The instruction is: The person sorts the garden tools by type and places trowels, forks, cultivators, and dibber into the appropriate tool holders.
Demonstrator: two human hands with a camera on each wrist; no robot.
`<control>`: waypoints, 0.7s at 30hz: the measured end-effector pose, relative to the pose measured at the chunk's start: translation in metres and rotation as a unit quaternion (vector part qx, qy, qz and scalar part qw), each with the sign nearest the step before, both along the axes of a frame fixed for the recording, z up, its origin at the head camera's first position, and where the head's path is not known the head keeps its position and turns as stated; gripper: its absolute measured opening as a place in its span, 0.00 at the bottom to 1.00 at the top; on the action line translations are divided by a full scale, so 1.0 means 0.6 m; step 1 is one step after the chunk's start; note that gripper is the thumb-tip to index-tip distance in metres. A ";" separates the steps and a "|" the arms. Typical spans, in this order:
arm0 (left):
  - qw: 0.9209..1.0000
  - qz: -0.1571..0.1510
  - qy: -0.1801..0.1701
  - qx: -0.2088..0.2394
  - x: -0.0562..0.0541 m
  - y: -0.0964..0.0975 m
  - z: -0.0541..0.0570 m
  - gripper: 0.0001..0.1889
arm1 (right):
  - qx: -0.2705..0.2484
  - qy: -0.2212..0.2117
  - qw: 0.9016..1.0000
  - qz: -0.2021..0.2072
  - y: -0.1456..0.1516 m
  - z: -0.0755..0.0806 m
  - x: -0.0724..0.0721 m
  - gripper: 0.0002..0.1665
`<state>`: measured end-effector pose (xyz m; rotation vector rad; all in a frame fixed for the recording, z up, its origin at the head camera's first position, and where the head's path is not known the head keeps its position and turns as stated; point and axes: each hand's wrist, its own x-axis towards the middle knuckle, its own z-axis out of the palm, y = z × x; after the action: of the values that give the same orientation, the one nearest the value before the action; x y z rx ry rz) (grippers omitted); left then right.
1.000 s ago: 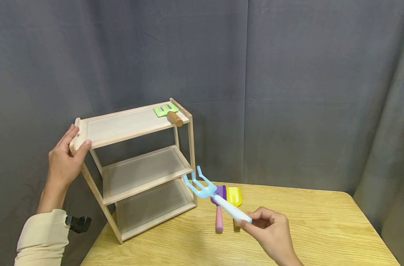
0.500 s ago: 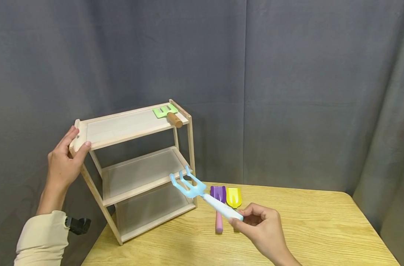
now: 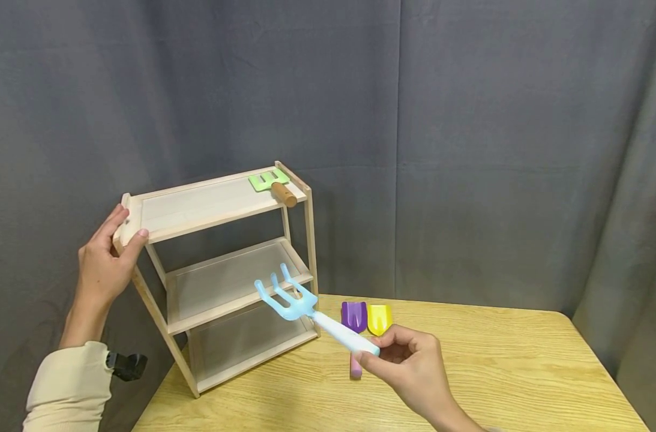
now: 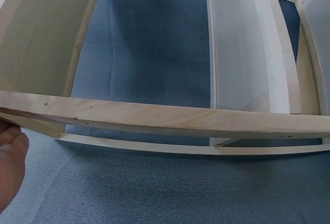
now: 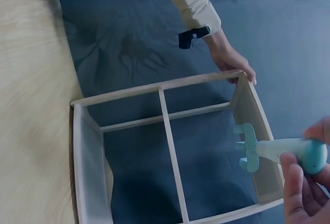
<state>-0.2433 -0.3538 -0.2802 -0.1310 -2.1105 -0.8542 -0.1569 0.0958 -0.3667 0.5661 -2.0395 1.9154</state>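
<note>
My left hand (image 3: pixel 103 258) grips the upper left corner of a three-tier wooden shelf (image 3: pixel 198 222), thumb on the front and fingers over the side rail. In the left wrist view, part of that hand (image 4: pixel 11 167) shows at the frame's left edge. My right hand (image 3: pixel 414 366) pinches the handle end of a light blue toy garden fork (image 3: pixel 300 307) with a white handle. Its three prongs point left and overlap the middle tier's front edge in the head view. A green hand fork (image 3: pixel 268 180) with a brown handle lies at the top tier's right end.
A purple toy shovel (image 3: pixel 354 316) with a pink handle and a yellow shovel (image 3: pixel 380 319) lie on the wooden table (image 3: pixel 511 360) right of the shelf. My right hand partly hides both. A grey curtain (image 3: pixel 468 150) hangs behind.
My right hand has carried the blue fork leftward, from in front of the shovels to in front of the shelf. The left hand and the shelf look the same.
</note>
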 end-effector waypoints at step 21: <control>1.000 -0.002 0.011 0.012 0.000 0.002 -0.001 0.27 | -0.032 0.064 0.997 0.031 -0.041 0.027 -0.004 0.10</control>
<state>-0.2433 -0.3525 -0.2808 -0.1306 -2.0800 -0.8763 -0.1592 0.0713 -0.3502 0.7258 -1.8955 1.9183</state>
